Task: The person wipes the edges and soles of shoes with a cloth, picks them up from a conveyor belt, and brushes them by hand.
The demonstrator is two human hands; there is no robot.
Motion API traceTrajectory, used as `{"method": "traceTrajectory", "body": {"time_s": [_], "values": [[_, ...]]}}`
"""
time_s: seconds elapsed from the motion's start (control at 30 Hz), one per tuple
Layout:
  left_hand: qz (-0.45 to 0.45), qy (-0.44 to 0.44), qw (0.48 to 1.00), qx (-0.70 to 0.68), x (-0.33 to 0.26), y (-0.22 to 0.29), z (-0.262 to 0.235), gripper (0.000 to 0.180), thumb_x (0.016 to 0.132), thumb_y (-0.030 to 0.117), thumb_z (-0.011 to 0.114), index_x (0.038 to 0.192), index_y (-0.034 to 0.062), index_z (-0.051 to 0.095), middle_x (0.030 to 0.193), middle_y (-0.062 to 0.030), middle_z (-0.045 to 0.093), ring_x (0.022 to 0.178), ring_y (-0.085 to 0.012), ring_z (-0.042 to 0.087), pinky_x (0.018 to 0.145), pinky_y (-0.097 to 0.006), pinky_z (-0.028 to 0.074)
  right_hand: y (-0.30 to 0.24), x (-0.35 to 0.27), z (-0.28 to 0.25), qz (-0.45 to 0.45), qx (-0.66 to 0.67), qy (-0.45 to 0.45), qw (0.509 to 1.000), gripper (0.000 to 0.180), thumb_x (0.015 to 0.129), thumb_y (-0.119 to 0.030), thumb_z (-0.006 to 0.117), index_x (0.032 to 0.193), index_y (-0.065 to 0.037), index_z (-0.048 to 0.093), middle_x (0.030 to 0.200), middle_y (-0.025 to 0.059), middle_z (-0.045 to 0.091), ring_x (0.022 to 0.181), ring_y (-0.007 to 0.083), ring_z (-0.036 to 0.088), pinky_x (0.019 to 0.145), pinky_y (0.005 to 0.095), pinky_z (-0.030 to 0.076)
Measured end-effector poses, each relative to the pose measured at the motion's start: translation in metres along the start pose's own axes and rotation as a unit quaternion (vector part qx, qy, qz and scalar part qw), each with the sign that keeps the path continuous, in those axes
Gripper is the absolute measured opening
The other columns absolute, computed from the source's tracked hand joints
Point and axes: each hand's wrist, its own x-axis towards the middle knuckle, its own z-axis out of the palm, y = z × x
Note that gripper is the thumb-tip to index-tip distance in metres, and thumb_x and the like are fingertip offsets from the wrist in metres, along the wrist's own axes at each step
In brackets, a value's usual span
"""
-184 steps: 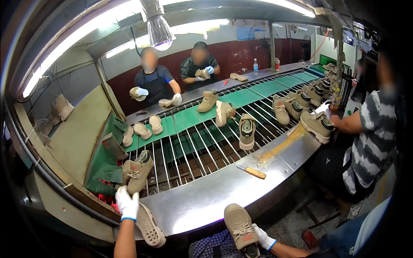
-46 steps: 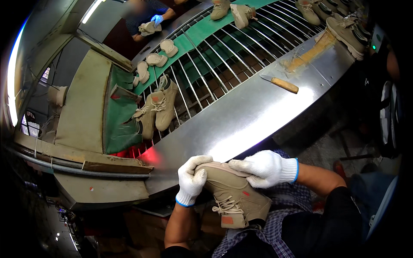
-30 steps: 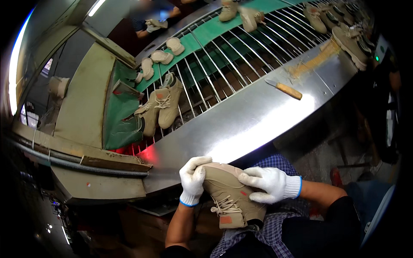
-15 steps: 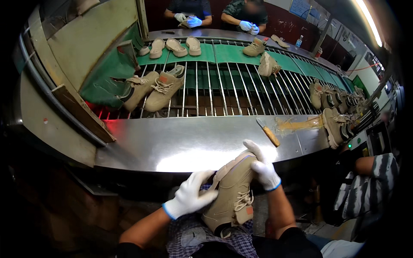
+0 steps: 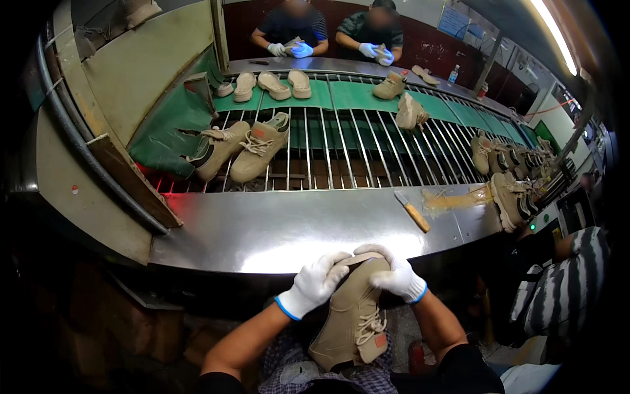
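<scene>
fingers: both gloved sets were curled round the tan boot (image 5: 354,315), the left hand (image 5: 314,284) clamped on the heel-and-collar end, the right hand (image 5: 396,276) wrapped over the same end from the other side
boot spot: sat on the lap, just below the steel ledge (image 5: 275,230)
pointing: toe toward the wearer, sole end up near the ledge; long axis ran pretty much straight away from the body, laces facing up-right
risk: tbh only the top end was gripped, so the toe could've swung or slid off the lap
risk 2: the knife (image 5: 412,211) lay on the ledge just past the boot, easy to knock
further out: paired boots (image 5: 237,148) on the roller rack beyond the ledge
</scene>
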Motion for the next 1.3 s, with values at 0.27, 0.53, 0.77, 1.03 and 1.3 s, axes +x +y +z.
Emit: {"method": "traceTrajectory", "body": {"time_s": [0.27,0.53,0.77,1.03,1.3], "values": [[-0.032,-0.042,0.992,0.113,-0.019,0.044,0.005,0.035,0.107,0.030,0.063,0.123,-0.0010,0.067,0.096,-0.0220,0.073,0.088,-0.0316,0.075,0.073,-0.038,0.061,-0.072,0.023,-0.028,0.021,-0.387,-0.226,0.893,0.070,0.085,-0.047,0.087,0.137,-0.004,0.066,0.123,0.0135,0.073,0.109,0.0255,0.072,0.096,0.0375,0.057],[0.094,-0.047,0.981,0.164,-0.061,0.020,-0.019,0.064,0.088,0.011,0.079,0.143,-0.0053,0.052,0.137,-0.0260,0.064,0.116,-0.0364,0.072,0.092,-0.038,0.063,-0.022,0.010,-0.033,0.006,-0.346,-0.137,0.928,0.068,0.089,-0.046,0.083,0.142,-0.009,0.063,0.133,0.0151,0.069,0.125,0.0289,0.065,0.108,0.0420,0.052],[-0.032,-0.127,0.991,-0.034,-0.042,0.006,-0.017,0.062,0.086,0.000,0.065,0.147,-0.0044,0.053,0.140,-0.0264,0.064,0.125,-0.0358,0.068,0.102,-0.039,0.059,-0.033,0.013,-0.023,-0.004,-0.312,-0.149,0.938,0.068,0.080,-0.043,0.091,0.131,-0.004,0.069,0.125,0.0123,0.072,0.117,0.0256,0.069,0.104,0.0405,0.054],[-0.099,-0.140,0.977,-0.127,-0.033,0.019,-0.023,0.068,0.082,-0.008,0.058,0.150,-0.0050,0.054,0.142,-0.0221,0.066,0.126,-0.0241,0.069,0.109,-0.035,0.056,-0.035,0.016,-0.030,0.004,-0.313,-0.170,0.934,0.064,0.081,-0.038,0.090,0.133,-0.006,0.069,0.126,0.0110,0.071,0.117,0.0239,0.068,0.104,0.0397,0.054],[-0.058,-0.207,0.975,0.053,-0.050,0.038,-0.038,0.073,0.082,-0.003,0.061,0.154,0.0040,0.051,0.153,-0.0247,0.056,0.109,-0.0336,0.076,0.088,-0.035,0.065,-0.021,0.024,-0.022,0.031,-0.294,-0.143,0.945,0.074,0.081,-0.041,0.090,0.140,-0.007,0.063,0.124,0.0121,0.070,0.117,0.0245,0.067,0.104,0.0404,0.053]]}}
